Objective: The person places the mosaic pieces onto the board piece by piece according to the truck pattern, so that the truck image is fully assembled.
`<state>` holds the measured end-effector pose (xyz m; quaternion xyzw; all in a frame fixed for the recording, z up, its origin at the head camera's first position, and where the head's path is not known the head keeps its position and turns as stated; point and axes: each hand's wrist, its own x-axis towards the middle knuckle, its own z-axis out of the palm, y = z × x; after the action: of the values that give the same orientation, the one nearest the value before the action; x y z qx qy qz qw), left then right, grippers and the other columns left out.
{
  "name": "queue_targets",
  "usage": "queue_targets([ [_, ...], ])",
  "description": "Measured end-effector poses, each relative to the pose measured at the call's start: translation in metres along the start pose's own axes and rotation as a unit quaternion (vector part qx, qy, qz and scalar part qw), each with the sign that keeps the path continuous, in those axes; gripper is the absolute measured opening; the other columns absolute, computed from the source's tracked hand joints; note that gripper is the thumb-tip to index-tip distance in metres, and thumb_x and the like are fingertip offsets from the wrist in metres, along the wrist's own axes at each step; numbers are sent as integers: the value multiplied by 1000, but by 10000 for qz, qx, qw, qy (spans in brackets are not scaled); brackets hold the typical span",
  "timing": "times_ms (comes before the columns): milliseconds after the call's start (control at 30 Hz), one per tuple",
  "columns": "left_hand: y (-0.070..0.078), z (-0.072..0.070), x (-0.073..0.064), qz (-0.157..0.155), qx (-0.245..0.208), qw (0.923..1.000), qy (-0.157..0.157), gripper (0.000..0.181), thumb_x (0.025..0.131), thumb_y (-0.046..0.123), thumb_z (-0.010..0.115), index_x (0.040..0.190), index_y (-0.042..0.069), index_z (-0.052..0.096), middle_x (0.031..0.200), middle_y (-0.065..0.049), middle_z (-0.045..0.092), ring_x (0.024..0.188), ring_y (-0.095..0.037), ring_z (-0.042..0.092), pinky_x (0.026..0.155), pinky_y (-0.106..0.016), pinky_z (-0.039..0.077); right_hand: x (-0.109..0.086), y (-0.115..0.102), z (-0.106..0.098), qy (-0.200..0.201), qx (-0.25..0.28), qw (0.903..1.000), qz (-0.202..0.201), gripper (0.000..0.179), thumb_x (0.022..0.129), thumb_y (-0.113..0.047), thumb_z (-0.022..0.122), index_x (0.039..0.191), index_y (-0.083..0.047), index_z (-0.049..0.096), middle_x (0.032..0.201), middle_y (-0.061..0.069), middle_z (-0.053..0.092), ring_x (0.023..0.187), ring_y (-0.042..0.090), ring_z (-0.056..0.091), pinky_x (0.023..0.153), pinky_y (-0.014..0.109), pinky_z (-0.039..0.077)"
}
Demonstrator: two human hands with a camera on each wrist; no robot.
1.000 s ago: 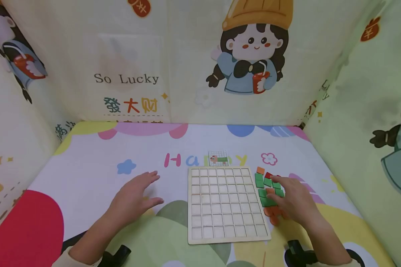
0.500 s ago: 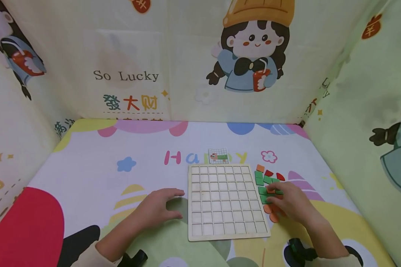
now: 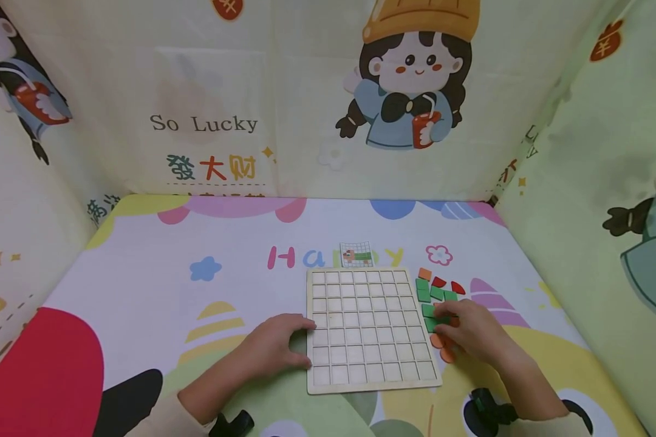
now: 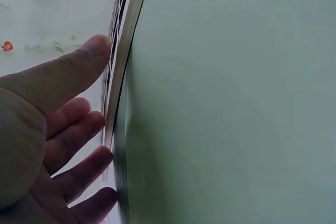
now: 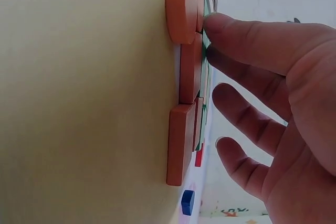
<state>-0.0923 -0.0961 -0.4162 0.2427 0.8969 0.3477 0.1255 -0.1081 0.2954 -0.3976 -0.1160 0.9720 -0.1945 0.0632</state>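
A pale wooden board with a grid of square cells lies flat at the middle of the table. My left hand is at its left side, thumb and fingers spread along the board's edge. Beyond the right side, my right hand hovers low over loose pieces, thumb and forefinger apart, fingertips close to the green square tiles. Orange round pieces lie below that hand, and red curved pieces above it. Orange blocks show in the right wrist view; some pieces are hidden under the hand.
A small picture card with a gridded design lies just behind the board. One orange square sits at the top of the pieces. A small blue block shows in the right wrist view. Printed cloth walls surround the table.
My left hand has moved right and down to the board's left edge. My right hand has shifted slightly, its thumb and forefinger closer together over the green tiles.
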Motion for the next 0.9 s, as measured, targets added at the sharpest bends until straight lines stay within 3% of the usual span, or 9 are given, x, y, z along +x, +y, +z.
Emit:
queue_targets([
  [467, 7, 1, -3, 90, 365, 9992, -126, 70, 71, 26, 92, 131, 8, 62, 131, -8, 60, 125, -30, 52, 105, -49, 42, 3, -2, -2, -180, -15, 9998, 28, 26, 85, -20, 81, 108, -11, 75, 103, 3, 68, 95, 26, 57, 81, 46, 54],
  [900, 9, 1, -7, 294, 506, 9972, -474, 87, 67, 33, 93, 140, 6, 54, 143, -7, 53, 139, -33, 40, 109, -50, 38, 3, -2, 0, -180, 26, 9998, -45, 23, 84, -17, 81, 105, -12, 75, 101, 0, 68, 91, 22, 56, 79, 43, 53],
])
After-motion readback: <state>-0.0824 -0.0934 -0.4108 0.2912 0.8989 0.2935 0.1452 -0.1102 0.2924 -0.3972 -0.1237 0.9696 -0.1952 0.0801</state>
